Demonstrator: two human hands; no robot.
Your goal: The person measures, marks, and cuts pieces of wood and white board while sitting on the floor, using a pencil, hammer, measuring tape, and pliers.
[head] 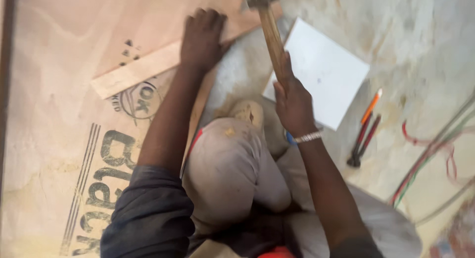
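Your right hand [293,103] is clenched around the wooden handle of a claw hammer [269,30], whose metal head sits at the top edge of the view, just above the end of a narrow wooden strip [148,67]. Your left hand [202,37] presses flat on that strip, fingers spread and gripping nothing. The strip lies across a large plywood sheet [49,114] with printed markings. Right of the hammer handle, a white square tile [326,72] rests on the concrete floor [420,40]; beyond it lie pincers [362,141], then coloured cables [430,154].
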